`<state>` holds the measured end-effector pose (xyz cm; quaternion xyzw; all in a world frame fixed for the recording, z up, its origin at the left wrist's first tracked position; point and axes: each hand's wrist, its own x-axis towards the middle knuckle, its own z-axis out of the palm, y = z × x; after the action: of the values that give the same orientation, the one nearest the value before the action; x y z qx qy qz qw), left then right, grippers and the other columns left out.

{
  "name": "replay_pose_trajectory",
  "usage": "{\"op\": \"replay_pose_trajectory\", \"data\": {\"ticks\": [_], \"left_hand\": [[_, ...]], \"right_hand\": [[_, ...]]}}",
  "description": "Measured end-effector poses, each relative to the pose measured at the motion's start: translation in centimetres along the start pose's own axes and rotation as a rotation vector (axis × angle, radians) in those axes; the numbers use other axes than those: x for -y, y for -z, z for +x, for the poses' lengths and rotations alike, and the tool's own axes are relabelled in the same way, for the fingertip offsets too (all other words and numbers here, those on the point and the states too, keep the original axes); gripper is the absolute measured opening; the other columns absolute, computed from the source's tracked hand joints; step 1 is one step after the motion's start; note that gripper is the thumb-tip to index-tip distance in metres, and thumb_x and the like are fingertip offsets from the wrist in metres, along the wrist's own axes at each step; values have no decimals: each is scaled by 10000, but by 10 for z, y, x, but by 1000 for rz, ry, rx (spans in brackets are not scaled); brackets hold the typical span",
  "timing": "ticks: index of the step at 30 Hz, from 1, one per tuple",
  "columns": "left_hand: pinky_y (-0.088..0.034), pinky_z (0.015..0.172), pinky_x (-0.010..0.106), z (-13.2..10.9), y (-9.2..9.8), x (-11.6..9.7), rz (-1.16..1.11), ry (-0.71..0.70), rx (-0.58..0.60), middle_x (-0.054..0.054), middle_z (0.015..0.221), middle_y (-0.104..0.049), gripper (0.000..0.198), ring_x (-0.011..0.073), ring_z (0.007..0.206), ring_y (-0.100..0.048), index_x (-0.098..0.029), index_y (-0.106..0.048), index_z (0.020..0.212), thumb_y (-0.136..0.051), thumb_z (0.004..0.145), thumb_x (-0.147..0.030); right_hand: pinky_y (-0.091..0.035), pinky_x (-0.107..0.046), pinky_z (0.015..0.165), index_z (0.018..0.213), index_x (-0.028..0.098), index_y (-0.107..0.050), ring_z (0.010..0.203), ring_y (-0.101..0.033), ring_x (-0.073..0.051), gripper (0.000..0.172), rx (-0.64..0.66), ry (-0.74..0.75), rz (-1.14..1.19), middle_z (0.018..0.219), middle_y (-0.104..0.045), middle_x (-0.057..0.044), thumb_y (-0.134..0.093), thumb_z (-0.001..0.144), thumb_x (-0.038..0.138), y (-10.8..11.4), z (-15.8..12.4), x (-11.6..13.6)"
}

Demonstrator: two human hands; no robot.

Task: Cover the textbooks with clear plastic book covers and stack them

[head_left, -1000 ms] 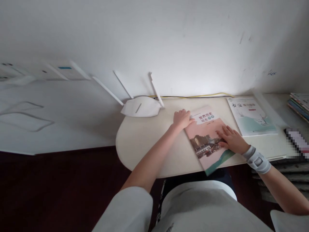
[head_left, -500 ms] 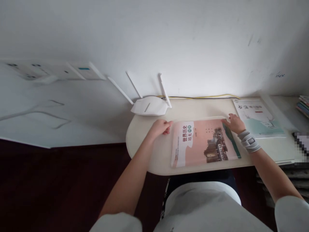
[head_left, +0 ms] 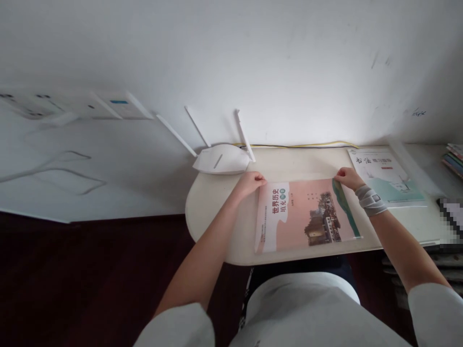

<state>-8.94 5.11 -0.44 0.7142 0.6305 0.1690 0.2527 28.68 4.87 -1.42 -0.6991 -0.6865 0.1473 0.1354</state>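
Observation:
A pink workbook [head_left: 300, 217] with a picture of a castle and a crowd lies flat on the white tabletop, its lower edge near the table's front. My left hand [head_left: 252, 182] is closed, thumb and fingers pinching at the workbook's upper left corner. At the upper right corner, by the green strip, my right hand [head_left: 347, 177] pinches in the same way. A grey wristband [head_left: 371, 200] wraps my right wrist. Whether a thin clear film lies over the workbook, I cannot tell for sure.
A white router [head_left: 222, 159] with upright antennas stands at the back left, against the wall. Yellow and black cables [head_left: 307, 145] run along the wall. Right of my hand lies a white and green booklet [head_left: 392, 180]; more books [head_left: 454, 159] are stacked at the far right.
My right hand's fingers have closed from a looser, spread pose onto the upper right corner. My left hand has shifted slightly right and up to the upper left corner. The workbook stays in place.

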Motion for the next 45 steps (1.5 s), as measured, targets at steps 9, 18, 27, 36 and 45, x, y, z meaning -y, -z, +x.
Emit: {"op": "replay_pose_trajectory", "data": {"ticks": [9,18,27,36,45], "left_hand": [[-407,720,295,-16,-20,-14,304,74,-153,59,909,-676,229,215,855,-602,-230,-608,904,-396,851,-298],[-425,836,355,-25,-22,-31,420,52,-208,151,1108,-595,333,260,1031,-565,-151,-523,1140,-315,899,-249],[-109,1101,517,-121,-81,-97,410,-632,248,157,1493,-239,746,296,1392,-140,-144,-218,1433,-195,868,-631],[-45,1090,574,-135,-105,-92,439,-641,97,147,1483,-271,772,346,1386,-114,-146,-280,1415,-244,841,-662],[-94,1096,560,-136,-107,-93,404,-634,94,150,1437,-362,723,337,1377,-169,-176,-337,1390,-310,837,-640]], "right_hand": [[-389,-285,676,960,158,-574,837,-578,-210,202,-138,-34,-176,950,-631,-124,-424,854,242,-16,-19,21],[-407,-319,714,1038,125,-531,938,-548,-248,272,-198,27,-332,986,-596,-151,-310,912,221,-23,-24,26],[-413,-324,715,1043,120,-531,904,-551,-243,287,-200,28,-338,961,-598,-151,-297,912,220,-23,-26,28],[-413,-335,741,1057,108,-539,915,-549,-250,298,-181,4,-336,972,-597,-162,-298,910,207,-17,-25,26],[-159,-435,1119,1409,94,-312,1362,-227,-240,659,26,819,-289,1452,-331,-134,-299,904,518,-38,-100,93]]}}
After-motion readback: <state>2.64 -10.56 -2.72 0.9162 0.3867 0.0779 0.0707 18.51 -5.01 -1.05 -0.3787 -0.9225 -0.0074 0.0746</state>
